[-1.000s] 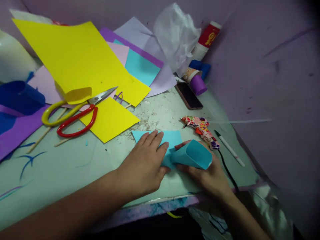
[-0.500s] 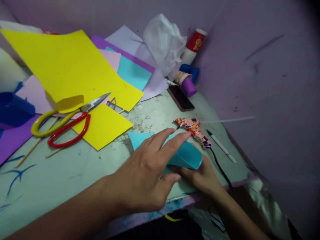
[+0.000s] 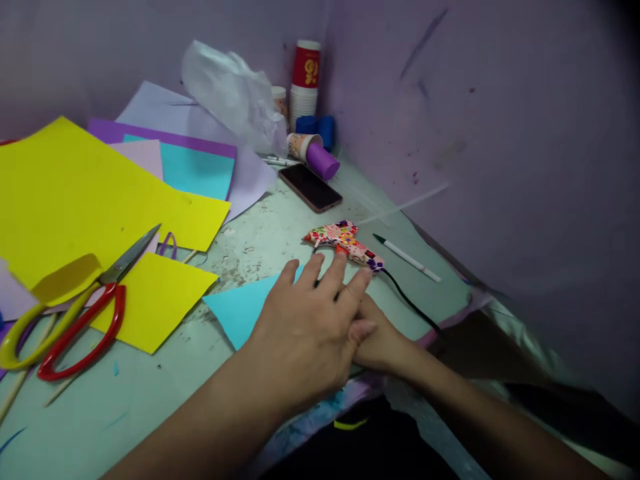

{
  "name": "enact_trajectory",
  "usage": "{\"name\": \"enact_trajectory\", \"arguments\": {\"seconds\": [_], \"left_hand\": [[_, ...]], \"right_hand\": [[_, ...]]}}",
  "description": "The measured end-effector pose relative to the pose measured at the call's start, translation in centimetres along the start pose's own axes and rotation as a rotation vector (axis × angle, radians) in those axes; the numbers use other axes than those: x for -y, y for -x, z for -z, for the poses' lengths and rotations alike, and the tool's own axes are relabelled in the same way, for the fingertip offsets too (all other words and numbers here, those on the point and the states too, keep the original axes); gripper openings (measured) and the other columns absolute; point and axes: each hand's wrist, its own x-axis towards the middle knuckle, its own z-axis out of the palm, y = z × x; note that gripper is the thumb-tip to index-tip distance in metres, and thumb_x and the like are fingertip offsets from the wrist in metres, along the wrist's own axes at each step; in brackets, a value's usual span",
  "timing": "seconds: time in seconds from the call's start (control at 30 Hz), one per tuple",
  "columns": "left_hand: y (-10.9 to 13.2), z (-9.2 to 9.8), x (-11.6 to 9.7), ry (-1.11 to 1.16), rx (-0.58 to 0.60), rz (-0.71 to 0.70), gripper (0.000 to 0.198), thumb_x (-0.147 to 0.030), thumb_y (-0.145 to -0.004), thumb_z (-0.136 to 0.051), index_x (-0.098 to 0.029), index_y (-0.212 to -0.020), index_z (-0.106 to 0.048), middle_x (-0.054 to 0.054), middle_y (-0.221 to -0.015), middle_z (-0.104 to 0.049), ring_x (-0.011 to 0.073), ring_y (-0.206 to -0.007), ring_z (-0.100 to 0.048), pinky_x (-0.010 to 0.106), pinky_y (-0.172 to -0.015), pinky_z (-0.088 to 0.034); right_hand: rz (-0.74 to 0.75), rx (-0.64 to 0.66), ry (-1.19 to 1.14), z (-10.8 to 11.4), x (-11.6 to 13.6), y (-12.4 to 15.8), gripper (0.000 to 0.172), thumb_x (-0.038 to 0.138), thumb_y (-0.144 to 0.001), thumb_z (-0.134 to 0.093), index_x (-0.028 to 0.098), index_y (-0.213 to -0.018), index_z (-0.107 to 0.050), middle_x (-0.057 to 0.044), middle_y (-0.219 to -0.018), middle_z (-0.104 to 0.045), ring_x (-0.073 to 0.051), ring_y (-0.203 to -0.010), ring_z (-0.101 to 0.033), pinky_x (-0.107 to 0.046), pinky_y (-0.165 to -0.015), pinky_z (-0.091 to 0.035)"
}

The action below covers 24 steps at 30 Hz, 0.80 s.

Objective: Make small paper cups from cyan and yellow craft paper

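The left hand (image 3: 310, 320) is seen from its back, with the fingers extended and parted, palm turned down. The right hand (image 3: 377, 343) is largely covered by it; whether anything is gripped there cannot be told, and contact between the two hands is not clearly shown. The light-blue paper (image 3: 243, 310) is placed on the worktop (image 3: 150, 387) beneath the left hand; only its left portion is exposed, the remainder being covered.

Just beyond the fingertips, a flower-patterned glue gun (image 3: 333, 233) is laid on its side, its nozzle directed left. A translucent stick (image 3: 405, 205) is seen extending behind it, and a black cord (image 3: 407, 303) is led from its handle toward the near edge. Beside it is placed a white pen (image 3: 407, 258) with a dark tip. A phone (image 3: 311, 189) is laid farther back, near a tipped paper cup (image 3: 299, 145) and a purple cylinder (image 3: 323, 162). At the rear, a stack of cups (image 3: 304, 103) is set upright next to a crumpled plastic bag (image 3: 233, 97).

At left, scissors (image 3: 111, 277) with one yellow and one red handle are rested, blades parted slightly if at all, across a large yellow sheet (image 3: 75, 193) and a smaller yellow piece (image 3: 165, 293).
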Motion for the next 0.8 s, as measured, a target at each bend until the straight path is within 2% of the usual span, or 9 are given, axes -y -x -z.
{"name": "enact_trajectory", "arguments": {"seconds": [0.13, 0.2, 0.3, 0.47, 0.6, 0.8], "left_hand": [[0.1, 0.0, 0.4, -0.050, -0.003, -0.037, 0.051, -0.040, -0.092, -0.033, -0.016, -0.136, -0.043, 0.014, -0.140, -0.046, 0.0366, -0.119, -0.048, 0.055, -0.094, -0.043], [0.2, 0.2, 0.6, -0.068, 0.001, -0.057, 0.052, -0.041, -0.094, -0.027, -0.014, -0.135, -0.043, 0.015, -0.139, -0.048, 0.0359, -0.118, -0.049, 0.054, -0.092, -0.045], [0.2, 0.5, 0.7, -0.082, -0.003, -0.093, 0.056, -0.044, -0.094, -0.021, -0.012, -0.135, -0.044, 0.016, -0.136, -0.050, 0.0334, -0.118, -0.049, 0.051, -0.094, -0.045], [0.2, 1.0, 1.1, -0.042, 0.047, -0.129, 0.056, -0.045, -0.094, -0.018, -0.016, -0.140, -0.034, 0.013, -0.138, -0.047, 0.0303, -0.123, -0.044, 0.047, -0.100, -0.039], [0.2, 1.2, 1.3, -0.078, 0.108, -0.137, 0.057, -0.045, -0.094, -0.014, -0.020, -0.142, -0.029, 0.011, -0.140, -0.045, 0.0289, -0.126, -0.041, 0.045, -0.103, -0.034], [0.2, 1.2, 1.2, -0.119, 0.084, -0.153, 0.054, -0.041, -0.094, -0.016, -0.021, -0.143, -0.026, 0.012, -0.136, -0.047, 0.0293, -0.123, -0.044, 0.045, -0.098, -0.038]], "right_hand": [[0.072, 0.119, 0.083, 1.2, 0.4, 0.8, 0.048, 0.007, -0.069, -0.059, 0.021, -0.115, -0.060, -0.008, -0.118, -0.065, -0.028, -0.108, -0.060, -0.038, -0.087, -0.052], [0.110, 0.094, 0.162, 2.0, 0.5, 1.4, 0.050, 0.009, -0.074, -0.057, 0.018, -0.123, -0.054, -0.011, -0.125, -0.060, -0.027, -0.115, -0.056, -0.041, -0.096, -0.046], [0.151, 0.040, 0.200, 2.9, 0.4, 2.2, 0.050, 0.006, -0.078, -0.053, 0.019, -0.126, -0.049, -0.008, -0.125, -0.060, -0.023, -0.114, -0.056, -0.041, -0.102, -0.041], [0.160, 0.040, 0.252, 3.2, -0.2, 2.2, 0.045, -0.001, -0.077, -0.048, 0.013, -0.119, -0.051, -0.010, -0.113, -0.066, -0.021, -0.103, -0.061, -0.034, -0.089, -0.047], [0.167, 0.042, 0.275, 3.3, -0.4, 1.9, 0.044, -0.002, -0.077, -0.051, 0.008, -0.120, -0.050, -0.013, -0.110, -0.067, -0.024, -0.100, -0.062, -0.033, -0.085, -0.047], [0.177, 0.046, 0.411, 3.2, -0.5, 2.1, 0.051, 0.003, -0.078, -0.054, 0.010, -0.128, -0.047, -0.012, -0.101, -0.067, -0.024, -0.093, -0.062, -0.032, -0.078, -0.048]]}}
